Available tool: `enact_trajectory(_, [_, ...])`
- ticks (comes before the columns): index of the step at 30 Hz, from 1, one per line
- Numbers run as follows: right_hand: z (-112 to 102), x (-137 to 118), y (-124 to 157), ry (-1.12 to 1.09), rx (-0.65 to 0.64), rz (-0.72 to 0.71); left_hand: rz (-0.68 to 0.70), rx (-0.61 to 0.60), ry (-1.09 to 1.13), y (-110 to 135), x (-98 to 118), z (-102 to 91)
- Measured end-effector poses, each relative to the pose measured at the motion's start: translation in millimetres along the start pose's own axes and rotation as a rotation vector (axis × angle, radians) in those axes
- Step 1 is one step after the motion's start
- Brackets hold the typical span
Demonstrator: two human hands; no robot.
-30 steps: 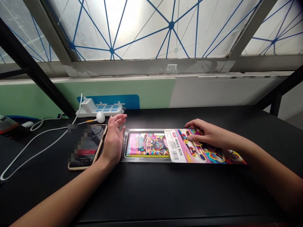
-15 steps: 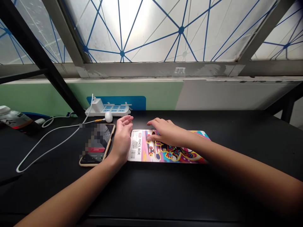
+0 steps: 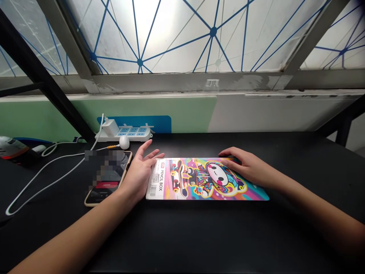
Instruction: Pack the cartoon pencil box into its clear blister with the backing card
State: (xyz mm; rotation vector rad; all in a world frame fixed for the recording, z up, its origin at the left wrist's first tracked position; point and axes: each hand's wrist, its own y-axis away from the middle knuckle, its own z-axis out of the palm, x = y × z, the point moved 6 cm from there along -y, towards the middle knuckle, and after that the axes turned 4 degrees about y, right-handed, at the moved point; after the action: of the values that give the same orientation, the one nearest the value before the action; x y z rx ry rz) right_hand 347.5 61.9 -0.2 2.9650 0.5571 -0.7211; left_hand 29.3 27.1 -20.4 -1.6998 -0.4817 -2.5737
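A flat, colourful pencil box (image 3: 196,179) lies lengthwise on the black desk, a cartoon figure on its lid and a printed label at its left end. My left hand (image 3: 139,171) is against that left end, its fingers stretched out and spread past the far corner. Toward the right part of the box, my right hand (image 3: 248,165) curls its fingers over the far edge while the thumb rests on the lid. The fingertips behind that edge are partly hidden.
Left of the box lies a phone (image 3: 108,184), partly behind my left forearm. A white cable (image 3: 31,190) loops across the desk (image 3: 185,236). Farther back are a power strip (image 3: 131,133), a round white object (image 3: 124,142) and a bottle (image 3: 14,148).
My right hand has slid rightward along the box, uncovering the cartoon figure. The fingers of my left hand have spread apart. The whole view has shifted slightly.
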Motion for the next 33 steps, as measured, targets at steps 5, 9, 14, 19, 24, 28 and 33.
enact_trajectory(5, [5,-6,0,-0.056,-0.023,-0.017,0.012,0.054,0.009,-2,-2,-3.5])
enact_trajectory(9, [9,-7,1,-0.093,-0.043,0.019,0.001,0.060,0.015,-2,-1,-1.9])
enact_trajectory(14, [7,-2,1,-0.073,-0.026,0.009,-0.056,0.066,0.014,-4,-1,1.1])
enact_trajectory(19, [-5,-5,4,-0.032,0.083,-0.022,-0.073,0.048,-0.016,-4,-2,-0.3])
enact_trajectory(24, [-24,-21,15,0.036,0.323,-0.147,0.022,-0.036,-0.032,5,3,1.3])
enact_trajectory(28, [-35,-32,31,0.052,0.525,-0.198,0.230,-0.089,-0.068,16,12,2.7])
enact_trajectory(33, [-37,-46,50,0.044,0.650,-0.290,0.388,-0.054,-0.069,20,22,0.7])
